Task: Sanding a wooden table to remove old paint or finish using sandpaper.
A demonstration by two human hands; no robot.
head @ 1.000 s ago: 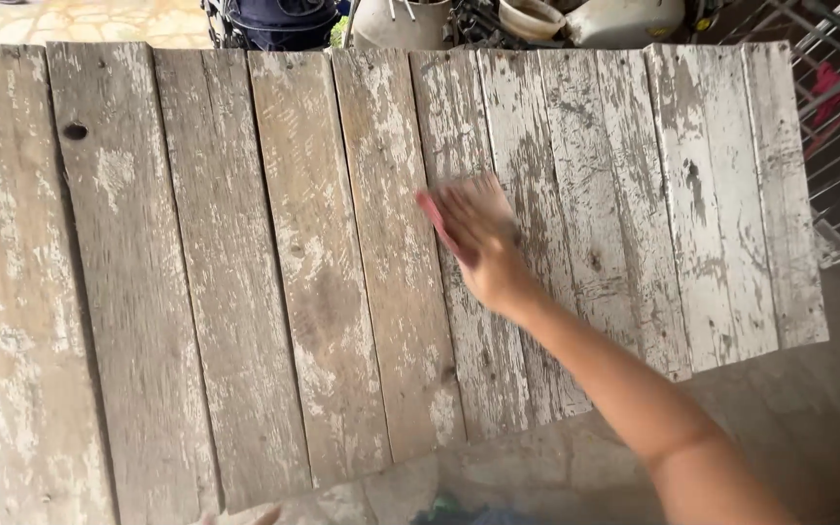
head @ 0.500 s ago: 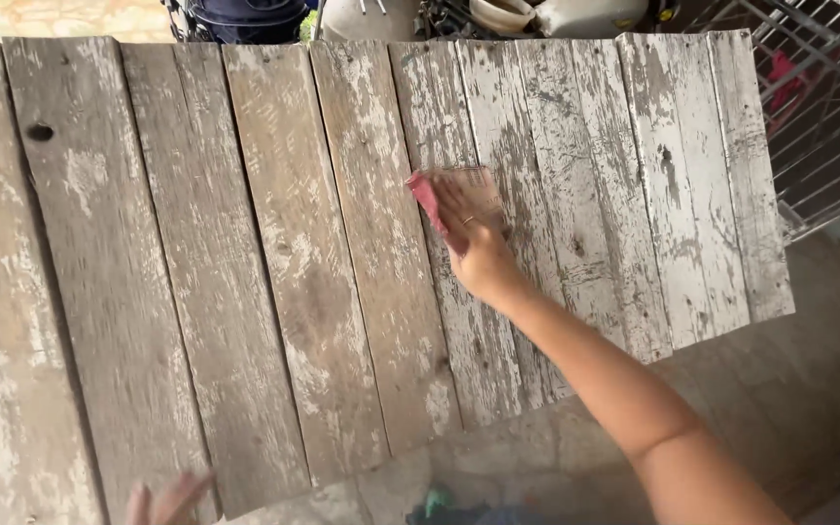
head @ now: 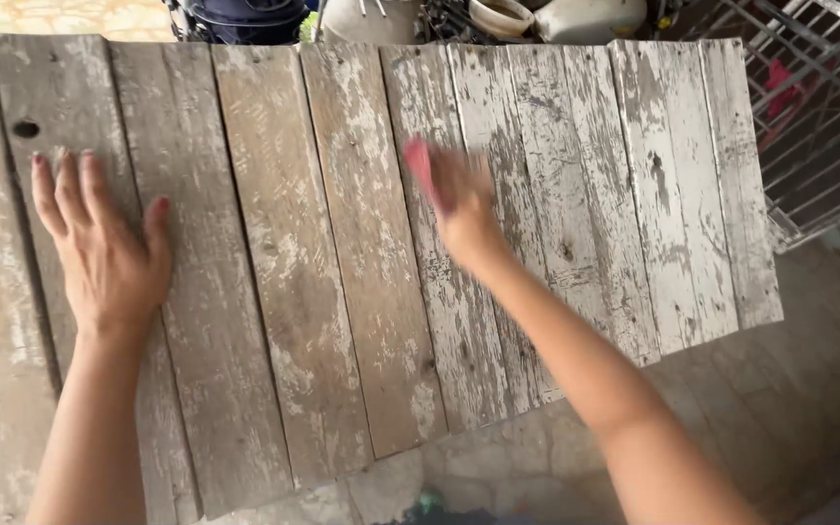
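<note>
Sandpaper (head: 421, 167), a small reddish piece, lies under your right hand (head: 459, 199) a little above the centre of the frame, pressed on the old wooden panel (head: 342, 292) with the peeling white paint. The hand is blurred, so I cannot tell exactly how the fingers grip it; they seem closed over the piece. Your left hand (head: 99, 243) is at the left of the frame, spread wide and flat on a plank, holding nothing.

I think the rough, flaking boards could give a splinter to the bare palm or fingertips, mostly on the flat left hand if it slides. The gaps between the planks may catch the paper's edge and tear it. Dust from the paint may rise toward you.

At the upper edge of the frame, behind the panel, stand a dark bucket (head: 240, 15) and pale containers (head: 585, 15). At the upper right is a white wire rack (head: 819, 117), near the panel's right edge. Along the bottom is the concrete floor (head: 809, 369).
</note>
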